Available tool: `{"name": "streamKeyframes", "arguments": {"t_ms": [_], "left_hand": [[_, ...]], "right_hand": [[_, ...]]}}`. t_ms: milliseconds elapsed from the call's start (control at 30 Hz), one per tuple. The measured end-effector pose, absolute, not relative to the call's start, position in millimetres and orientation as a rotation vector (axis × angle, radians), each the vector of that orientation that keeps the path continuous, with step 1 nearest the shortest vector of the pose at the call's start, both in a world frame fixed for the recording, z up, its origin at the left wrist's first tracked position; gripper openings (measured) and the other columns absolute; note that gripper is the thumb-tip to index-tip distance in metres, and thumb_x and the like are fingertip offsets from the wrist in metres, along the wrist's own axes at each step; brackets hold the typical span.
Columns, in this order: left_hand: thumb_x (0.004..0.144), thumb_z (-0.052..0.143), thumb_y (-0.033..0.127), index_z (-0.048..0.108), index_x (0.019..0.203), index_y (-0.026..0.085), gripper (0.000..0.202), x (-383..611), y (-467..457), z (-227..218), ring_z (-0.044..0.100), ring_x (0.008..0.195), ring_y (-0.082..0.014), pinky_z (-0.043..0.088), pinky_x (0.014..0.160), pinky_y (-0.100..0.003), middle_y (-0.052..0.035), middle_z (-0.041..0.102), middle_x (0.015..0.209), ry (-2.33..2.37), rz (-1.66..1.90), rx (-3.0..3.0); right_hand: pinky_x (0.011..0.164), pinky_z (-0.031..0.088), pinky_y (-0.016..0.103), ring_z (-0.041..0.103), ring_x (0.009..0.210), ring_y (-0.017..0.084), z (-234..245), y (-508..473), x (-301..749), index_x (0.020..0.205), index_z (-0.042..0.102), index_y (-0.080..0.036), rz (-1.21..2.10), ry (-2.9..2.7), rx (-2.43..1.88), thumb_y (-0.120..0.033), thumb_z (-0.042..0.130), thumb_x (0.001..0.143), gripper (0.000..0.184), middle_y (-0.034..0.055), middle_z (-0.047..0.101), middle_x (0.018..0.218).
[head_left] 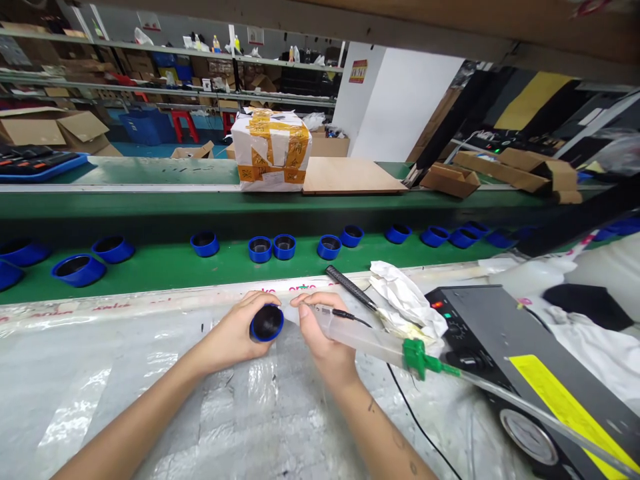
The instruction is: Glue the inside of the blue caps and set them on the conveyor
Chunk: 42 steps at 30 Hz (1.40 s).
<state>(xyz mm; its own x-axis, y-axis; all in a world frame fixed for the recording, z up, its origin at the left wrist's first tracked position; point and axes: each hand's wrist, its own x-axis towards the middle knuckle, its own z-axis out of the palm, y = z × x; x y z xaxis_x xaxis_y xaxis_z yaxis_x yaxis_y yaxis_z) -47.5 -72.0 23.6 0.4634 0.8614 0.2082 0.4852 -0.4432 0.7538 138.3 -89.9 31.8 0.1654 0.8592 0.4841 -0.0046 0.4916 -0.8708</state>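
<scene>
My left hand [249, 331] is closed round a blue cup-shaped part [267, 323] whose dark hollow side is turned toward me. Held in my right hand [327, 340] is a clear dispensing syringe [373, 341], its narrow end pointing left at the blue part's rim. Whether the tip touches the rim is too small to tell. A green cap [415, 359] closes the syringe's back end, and a clear hose [540, 413] runs from it to the lower right. A thin black cable [410, 407] hangs from a small black plug beside the syringe barrel.
Several blue cup parts [329, 247] stand on the green conveyor belt [225, 267] beyond the bench. To the right sits a grey dispenser box [480, 320] with a gauge. A black-handled tool [350, 287] and crumpled white tissue [405, 300] lie before it. A taped carton [273, 150] stands behind.
</scene>
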Motion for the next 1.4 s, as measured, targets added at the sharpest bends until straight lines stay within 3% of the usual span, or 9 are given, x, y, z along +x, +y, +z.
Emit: {"name": "streamKeyframes", "arguments": {"t_ms": [467,1100,1400], "left_hand": [[0.073,0.065,0.007,0.058,0.116,0.026,0.047,-48,-72,25,0.062,0.112,-0.0239,0.051,0.098,-0.037,-0.0026,0.065,0.118,1.122,0.762,2.069],[0.075,0.066,0.010,0.059,0.115,0.025,0.043,-47,-72,25,0.062,0.113,-0.0255,0.052,0.099,-0.039,-0.0042,0.065,0.119,1.124,0.755,2.067],[0.075,0.066,0.011,0.058,0.117,0.025,0.045,-49,-72,24,0.061,0.115,-0.0261,0.051,0.101,-0.040,-0.0046,0.064,0.122,1.122,0.744,2.050]], "right_hand": [[0.078,0.059,0.031,0.075,0.083,0.019,32,-94,144,0.089,0.068,-0.025,0.719,-1.309,-0.941,-0.017,0.068,0.088,0.008,0.0011,0.078,0.086],[0.064,0.060,0.028,0.076,0.071,0.018,41,-100,151,0.088,0.067,-0.023,0.682,-1.496,-0.974,-0.019,0.068,0.089,0.005,0.0021,0.079,0.082],[0.065,0.057,0.031,0.076,0.074,0.021,39,-101,152,0.085,0.066,-0.024,0.727,-1.533,-1.018,-0.023,0.068,0.088,0.004,0.0017,0.076,0.074]]}}
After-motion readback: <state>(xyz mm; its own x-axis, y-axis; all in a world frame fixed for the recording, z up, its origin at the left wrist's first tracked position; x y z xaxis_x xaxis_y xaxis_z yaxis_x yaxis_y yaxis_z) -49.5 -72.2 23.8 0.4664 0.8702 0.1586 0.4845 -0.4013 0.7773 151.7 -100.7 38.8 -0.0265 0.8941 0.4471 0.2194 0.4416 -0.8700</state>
